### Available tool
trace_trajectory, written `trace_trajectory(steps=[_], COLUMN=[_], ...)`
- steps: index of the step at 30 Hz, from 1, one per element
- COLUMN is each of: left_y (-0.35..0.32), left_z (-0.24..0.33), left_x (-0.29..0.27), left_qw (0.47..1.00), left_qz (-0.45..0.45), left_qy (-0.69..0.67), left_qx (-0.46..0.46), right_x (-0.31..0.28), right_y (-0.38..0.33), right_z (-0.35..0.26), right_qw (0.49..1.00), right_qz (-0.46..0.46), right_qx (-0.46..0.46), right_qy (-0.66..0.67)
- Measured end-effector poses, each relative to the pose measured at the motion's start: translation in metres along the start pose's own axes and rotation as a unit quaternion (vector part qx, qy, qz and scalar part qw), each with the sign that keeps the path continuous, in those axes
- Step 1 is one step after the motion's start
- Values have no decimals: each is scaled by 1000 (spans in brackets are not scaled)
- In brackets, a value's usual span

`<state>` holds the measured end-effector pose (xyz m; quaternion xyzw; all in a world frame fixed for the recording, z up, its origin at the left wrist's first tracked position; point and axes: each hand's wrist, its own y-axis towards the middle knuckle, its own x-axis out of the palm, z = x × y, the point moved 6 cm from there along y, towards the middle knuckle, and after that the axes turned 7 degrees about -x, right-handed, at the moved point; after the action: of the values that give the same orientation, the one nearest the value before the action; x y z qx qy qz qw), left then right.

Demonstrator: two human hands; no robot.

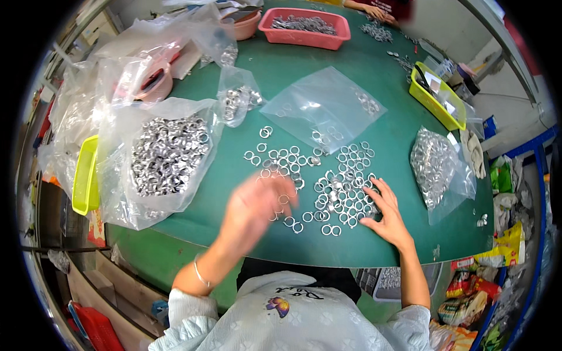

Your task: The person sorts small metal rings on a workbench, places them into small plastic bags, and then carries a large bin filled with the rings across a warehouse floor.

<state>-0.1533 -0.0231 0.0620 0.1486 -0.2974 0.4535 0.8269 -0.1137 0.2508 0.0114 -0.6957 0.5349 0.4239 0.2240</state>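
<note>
Loose metal rings [338, 193] lie on the counter [439, 234]. The right hand [386, 215], splayed, borders their four o'clock edge; the left hand [256, 202], at eight o'clock, blurs, grip unclear. Light touches should best separate overlaps.

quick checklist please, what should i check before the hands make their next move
1. Right hand beside the loose rings: ok, fingers spread at their right edge.
2. Left hand grip: cannot tell, it is blurred over the left group.
3. Loose rings in one group: not ok, two clusters with strays.
4. Flat clear bag empty: cannot tell, rings show through but may lie underneath.
5. Filled bag on the right apart from the right hand: ok, green tabletop shows between.
</note>
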Motion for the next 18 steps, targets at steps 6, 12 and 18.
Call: trace_trajectory(steps=[6, 12, 18], left_y=[-97, -90, -70], left_z=[-163, -240, -232], left_x=[30, 27, 41], left_qw=[884, 838, 840], left_qz=[-153, -40, -19], left_qy=[-66, -269, -321], left_qx=[-436, -473, -436], right_x=[6, 14, 29], right_y=[-14, -25, -53], right_z=[-25, -38, -64], right_qw=[1000, 999, 999], right_qz=[20, 41, 44], right_qx=[10, 15, 0], right_qy=[3, -22, 18])
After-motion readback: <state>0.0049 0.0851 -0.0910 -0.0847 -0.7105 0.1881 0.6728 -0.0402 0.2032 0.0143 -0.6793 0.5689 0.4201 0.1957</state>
